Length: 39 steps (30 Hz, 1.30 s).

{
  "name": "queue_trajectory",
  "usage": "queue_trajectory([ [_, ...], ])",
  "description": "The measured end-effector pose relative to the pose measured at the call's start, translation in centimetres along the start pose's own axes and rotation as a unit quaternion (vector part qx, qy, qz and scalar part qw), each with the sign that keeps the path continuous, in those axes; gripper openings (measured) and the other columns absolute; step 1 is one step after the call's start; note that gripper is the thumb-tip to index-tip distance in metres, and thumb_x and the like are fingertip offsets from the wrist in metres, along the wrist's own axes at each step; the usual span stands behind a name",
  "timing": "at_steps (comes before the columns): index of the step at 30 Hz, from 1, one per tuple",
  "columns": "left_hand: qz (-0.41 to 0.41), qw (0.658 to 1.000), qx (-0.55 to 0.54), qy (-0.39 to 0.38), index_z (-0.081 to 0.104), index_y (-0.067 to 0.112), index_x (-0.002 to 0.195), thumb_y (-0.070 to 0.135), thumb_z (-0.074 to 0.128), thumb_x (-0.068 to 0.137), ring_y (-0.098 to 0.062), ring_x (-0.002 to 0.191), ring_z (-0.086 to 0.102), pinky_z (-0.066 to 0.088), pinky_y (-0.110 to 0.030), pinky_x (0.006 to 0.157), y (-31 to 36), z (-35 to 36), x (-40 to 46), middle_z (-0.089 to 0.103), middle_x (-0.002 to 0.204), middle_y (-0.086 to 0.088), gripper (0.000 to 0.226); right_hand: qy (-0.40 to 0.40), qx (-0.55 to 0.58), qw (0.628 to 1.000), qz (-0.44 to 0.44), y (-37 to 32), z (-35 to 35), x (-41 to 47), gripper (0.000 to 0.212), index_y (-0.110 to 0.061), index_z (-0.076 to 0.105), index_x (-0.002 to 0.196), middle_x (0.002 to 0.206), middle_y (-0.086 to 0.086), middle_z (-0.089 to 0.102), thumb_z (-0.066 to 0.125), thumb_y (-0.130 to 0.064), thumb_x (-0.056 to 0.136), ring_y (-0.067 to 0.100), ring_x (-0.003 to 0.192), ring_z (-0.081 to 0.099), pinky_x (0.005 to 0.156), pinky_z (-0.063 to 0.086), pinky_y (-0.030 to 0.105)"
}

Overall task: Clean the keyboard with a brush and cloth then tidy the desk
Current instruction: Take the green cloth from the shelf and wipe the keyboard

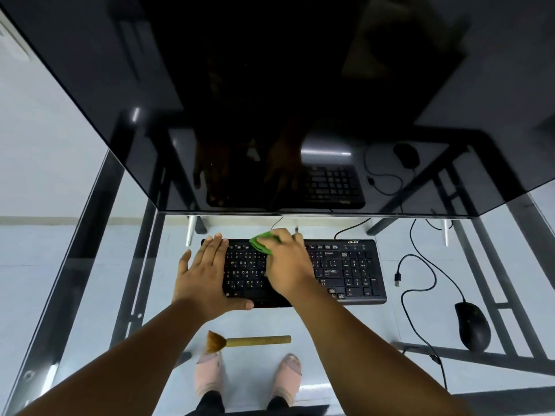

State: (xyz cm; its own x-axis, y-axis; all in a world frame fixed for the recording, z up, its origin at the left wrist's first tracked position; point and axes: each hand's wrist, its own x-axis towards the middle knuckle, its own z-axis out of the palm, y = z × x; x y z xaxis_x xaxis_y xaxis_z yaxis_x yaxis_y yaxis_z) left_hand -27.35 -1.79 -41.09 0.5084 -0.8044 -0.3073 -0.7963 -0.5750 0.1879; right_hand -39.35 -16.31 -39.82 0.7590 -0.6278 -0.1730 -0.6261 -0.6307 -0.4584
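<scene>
- Keyboard [345,268], a black Acer, lies flat on our glass desk [144,295] just in front of the dark monitor [270,100], its cable running back under the screen.
- Our left hand [207,274] lies flat over the keyboard's left end, fingers straight and close together, thumb stretched along the front edge; we judge it is bracing the board so it cannot slide.
- Our right hand [286,265] holds the green cloth [261,243] bunched under curled fingers and presses it on the upper rows near the middle; only a fold of cloth shows past the knuckles.
- Wiping looks to be the step in hand, since the wooden-handled brush [246,341] lies untouched on the glass nearer us, well apart from both hands.
- To do it well, we should keep the left palm firm, draw the cloth in straight passes along each row, and press lightly enough that keys dip without the cloth snagging a cap.
- The number pad and right side stand uncovered, so we would work across towards them and shift the bracing hand to reach the keys beneath it.
- For the tidying to come, the black mouse [473,325] sits off to the right with its loose cable [420,283] looping over the glass, plug end free.
</scene>
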Motion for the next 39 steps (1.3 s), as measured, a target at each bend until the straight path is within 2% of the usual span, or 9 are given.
queue_trajectory([
  [2,0.005,1.0,0.002,-0.002,-0.005,0.018,0.153,0.098,0.043,0.046,-0.013,0.149,-0.008,-0.005,-0.045,0.119,-0.3,-0.1,-0.1,-0.008,0.162,0.004,0.141,0.021,0.006,1.0,-0.006,0.4,0.2,-0.5,0.05,-0.035,0.059,0.127,0.128,-0.012,0.049,0.051,-0.006,0.087,0.017,0.111,0.037,0.088,0.052,0.033],
  [5,0.008,1.0,0.001,0.0,-0.004,0.019,0.154,0.098,0.042,0.047,-0.013,0.149,-0.006,-0.004,-0.046,0.12,-1.2,-0.2,-0.2,-0.006,0.162,0.004,0.141,0.069,0.008,0.995,0.067,1.4,0.0,-0.5,0.044,-0.031,0.064,0.123,0.126,-0.009,0.051,0.048,-0.007,0.089,0.02,0.111,0.038,0.087,0.052,0.033],
  [8,0.004,1.0,0.0,0.004,-0.005,0.018,0.154,0.098,0.042,0.046,-0.013,0.149,-0.004,-0.002,-0.044,0.12,-1.6,-0.2,-0.4,-0.006,0.162,0.004,0.142,0.048,-0.015,0.992,0.115,0.5,0.0,0.6,0.043,-0.027,0.061,0.127,0.13,-0.004,0.048,0.046,-0.009,0.091,0.025,0.114,0.035,0.09,0.049,0.034],
  [16,0.007,1.0,-0.008,0.011,-0.001,0.017,0.154,0.096,0.047,0.046,-0.014,0.149,0.0,0.002,-0.042,0.12,-1.8,-0.2,-0.4,-0.001,0.162,0.003,0.141,-0.002,-0.026,1.0,-0.017,-2.0,0.5,0.5,0.064,-0.04,0.054,0.132,0.131,-0.014,0.043,0.053,0.001,0.083,0.016,0.116,0.034,0.082,0.053,0.034],
  [20,0.012,1.0,-0.01,0.01,-0.001,0.017,0.154,0.097,0.044,0.047,-0.015,0.149,0.0,0.002,-0.042,0.12,-1.9,-0.2,-0.3,-0.003,0.162,0.002,0.141,0.059,-0.061,0.996,0.02,1.1,-0.3,-0.8,0.066,-0.041,0.056,0.129,0.131,-0.015,0.047,0.054,0.003,0.08,0.015,0.114,0.038,0.079,0.056,0.034],
  [24,0.014,1.0,-0.008,0.02,0.0,0.017,0.154,0.098,0.034,0.054,-0.015,0.149,-0.001,0.001,-0.044,0.12,-2.0,-0.3,-0.5,-0.002,0.162,0.002,0.133,0.11,-0.076,0.987,0.091,5.3,-1.6,-1.8,0.064,-0.037,0.06,0.129,0.134,-0.012,0.048,0.05,0.005,0.082,0.019,0.115,0.037,0.086,0.053,0.032],
  [29,0.025,0.998,-0.034,0.052,0.006,0.017,0.154,0.097,0.03,0.061,-0.014,0.149,-0.002,0.0,-0.043,0.12,0.8,0.2,-0.3,0.0,0.163,0.002,0.125,0.237,-0.026,0.96,0.145,10.8,-2.6,-4.3,0.057,-0.026,0.068,0.12,0.125,0.001,0.058,0.051,0.009,0.078,0.031,0.096,0.05,0.082,0.032,0.023],
  [34,0.062,0.997,-0.032,0.029,-0.004,0.019,0.154,0.095,0.038,0.059,-0.012,0.147,-0.015,-0.007,-0.043,0.12,5.7,1.1,0.7,-0.014,0.161,0.004,0.129,0.259,-0.019,0.961,0.095,13.0,-2.1,-7.5,0.055,-0.023,0.074,0.108,0.119,0.003,0.063,0.06,0.013,0.069,0.031,0.091,0.048,0.076,0.05,0.034],
  [39,0.062,0.998,-0.003,-0.005,-0.011,0.018,0.153,0.093,0.045,0.055,-0.013,0.147,-0.019,-0.009,-0.044,0.119,8.4,1.6,1.3,-0.02,0.16,0.004,0.136,0.141,-0.042,0.988,-0.037,11.9,-1.9,-7.9,0.054,-0.031,0.073,0.109,0.124,-0.007,0.058,0.059,0.006,0.071,0.022,0.098,0.046,0.075,0.05,0.026],
])
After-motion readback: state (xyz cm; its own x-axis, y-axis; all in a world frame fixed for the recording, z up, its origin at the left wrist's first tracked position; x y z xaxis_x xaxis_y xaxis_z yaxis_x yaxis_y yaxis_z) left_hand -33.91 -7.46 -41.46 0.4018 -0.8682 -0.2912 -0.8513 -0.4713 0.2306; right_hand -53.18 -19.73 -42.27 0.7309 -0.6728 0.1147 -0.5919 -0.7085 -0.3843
